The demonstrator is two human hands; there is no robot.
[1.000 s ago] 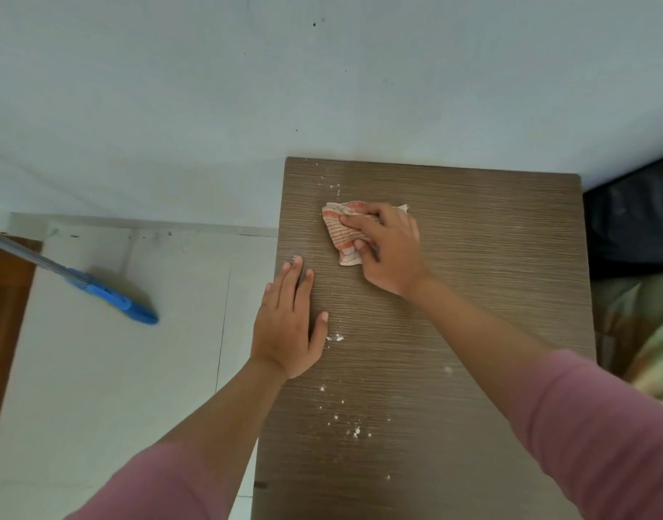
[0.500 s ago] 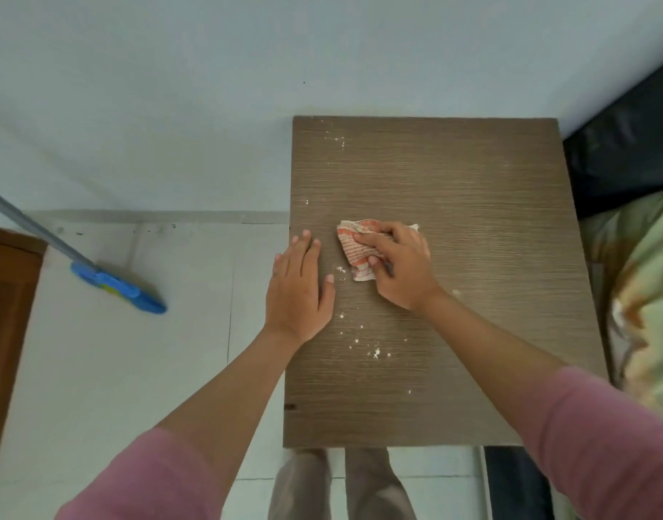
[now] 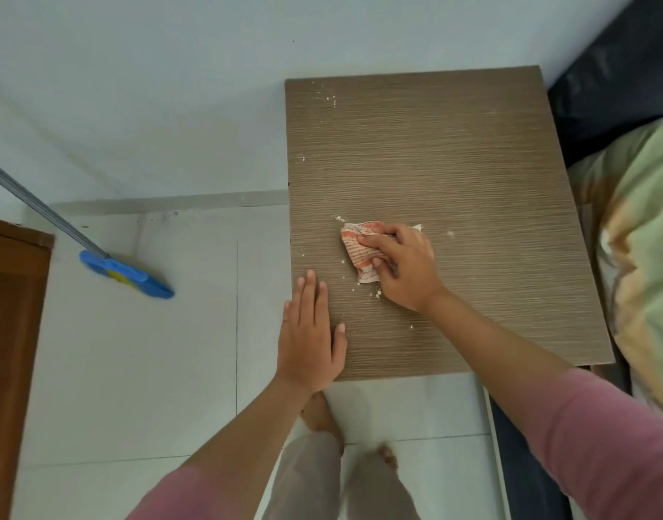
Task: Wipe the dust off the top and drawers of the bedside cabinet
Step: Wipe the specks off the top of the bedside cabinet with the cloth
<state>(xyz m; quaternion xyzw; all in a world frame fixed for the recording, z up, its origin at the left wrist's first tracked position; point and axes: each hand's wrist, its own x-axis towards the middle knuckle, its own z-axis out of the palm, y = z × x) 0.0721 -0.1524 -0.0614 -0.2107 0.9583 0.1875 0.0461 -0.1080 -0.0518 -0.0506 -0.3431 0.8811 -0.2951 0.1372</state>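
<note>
While the right hand presses down on a crumpled cloth with orange stripes, fingers curled over it and gripping it against the wood, the left hand lies flat and empty, fingers straight and together, on the near left corner of the cabinet top. The cloth sits left of the top's centre, just ahead of the left hand and apart from it. White crumbs of dust lie scattered around the cloth's near and left edges, and a few more specks dot the far left corner of the top. The cabinet stands against a pale wall, with a bed and its green-and-yellow blanket just to the right. On the tiled floor to the left rests a blue mop head on a grey handle, near a brown piece of furniture. Both sleeves are pink — the person's bare feet show below the cabinet's front edge.
</note>
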